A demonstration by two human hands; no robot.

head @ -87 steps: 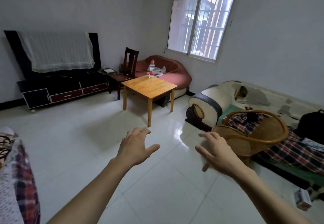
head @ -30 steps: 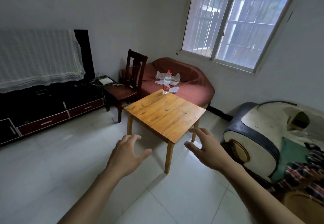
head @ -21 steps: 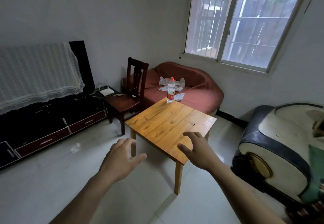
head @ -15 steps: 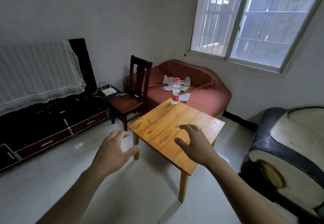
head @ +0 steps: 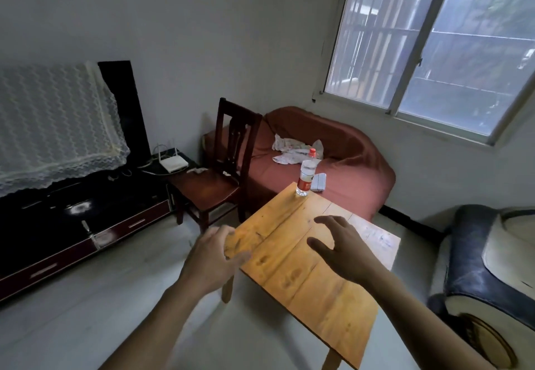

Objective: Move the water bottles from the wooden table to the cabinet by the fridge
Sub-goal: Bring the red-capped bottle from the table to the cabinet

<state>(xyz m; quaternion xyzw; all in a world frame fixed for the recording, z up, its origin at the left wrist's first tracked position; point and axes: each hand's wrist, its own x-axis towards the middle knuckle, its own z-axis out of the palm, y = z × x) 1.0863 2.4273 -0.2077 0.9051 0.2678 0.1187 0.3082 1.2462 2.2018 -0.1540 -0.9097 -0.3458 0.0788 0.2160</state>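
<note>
One clear water bottle (head: 305,175) with a red cap and red label stands upright at the far corner of the square wooden table (head: 324,291). My right hand (head: 340,246) hovers over the table's middle, fingers spread and loosely curved, well short of the bottle and holding nothing. My left hand (head: 212,259) is held out by the table's left corner, fingers relaxed and empty. No cabinet or fridge is in view.
A dark wooden chair (head: 220,172) stands left of the table. Behind it is a red-covered sofa (head: 347,164) with papers on it. A black TV unit (head: 66,213) runs along the left wall. A cream and black armchair (head: 489,262) sits right.
I have walked across the room to the table, which now fills the lower view. Both hands stayed raised, and the right one now hangs over the tabletop.
</note>
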